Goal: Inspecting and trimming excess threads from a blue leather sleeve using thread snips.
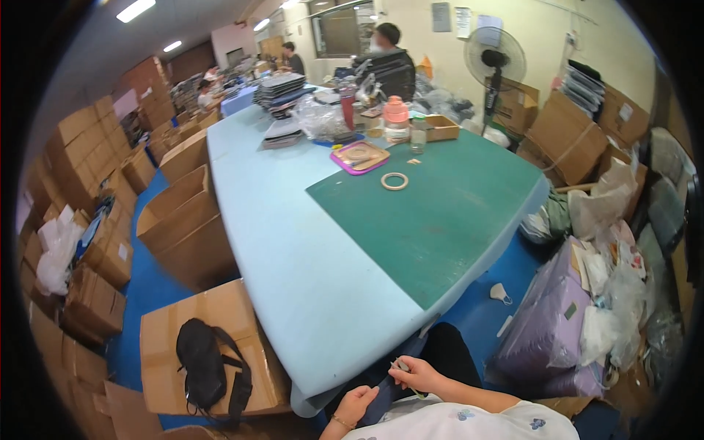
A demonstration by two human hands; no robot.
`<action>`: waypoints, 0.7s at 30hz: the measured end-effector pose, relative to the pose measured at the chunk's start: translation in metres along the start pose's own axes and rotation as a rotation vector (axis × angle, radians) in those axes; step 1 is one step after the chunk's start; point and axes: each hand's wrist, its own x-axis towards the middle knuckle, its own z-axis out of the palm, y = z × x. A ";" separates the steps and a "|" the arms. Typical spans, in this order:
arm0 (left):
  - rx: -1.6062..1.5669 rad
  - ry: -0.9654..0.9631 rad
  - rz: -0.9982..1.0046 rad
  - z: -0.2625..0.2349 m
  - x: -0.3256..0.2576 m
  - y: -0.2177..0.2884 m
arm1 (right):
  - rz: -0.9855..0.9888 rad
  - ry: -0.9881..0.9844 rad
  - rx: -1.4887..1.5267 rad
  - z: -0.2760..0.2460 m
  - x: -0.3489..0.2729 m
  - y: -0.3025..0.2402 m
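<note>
Both my hands are low in the picture, over my lap at the table's near edge. My right hand [416, 374] is closed around a small grey tool [402, 364], too small to name for sure; its tip points up from between thumb and fingers. A little to the left and lower, my left hand [356, 405] has thumb and fingers pinched together, and what they hold is hard to make out. Dark blue cloth [383, 392] lies between the two hands. A thin band circles my left wrist.
A light blue table [275, 220] with a green mat [440, 220] stretches ahead. On it are a tape roll [394, 181], a pink-rimmed tray [352, 169], a pink bottle [396, 121] and stacked dark goods [282, 92]. A black bag [202, 367] lies on a carton [158, 330] at left.
</note>
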 end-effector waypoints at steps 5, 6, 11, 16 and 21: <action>0.073 -0.011 -0.007 0.001 0.004 0.005 | 0.010 0.024 0.041 -0.002 -0.003 -0.006; 0.104 -0.009 0.020 0.000 0.005 0.003 | 0.028 0.044 0.057 0.001 -0.003 -0.009; 0.140 -0.003 0.068 0.000 0.002 0.005 | 0.020 0.021 -0.002 0.001 -0.002 -0.011; 0.100 -0.005 0.039 -0.001 0.008 -0.004 | 0.012 0.013 0.013 0.001 -0.001 -0.013; 0.076 -0.043 0.032 0.002 0.008 0.004 | 0.016 0.016 -0.044 -0.003 -0.002 -0.017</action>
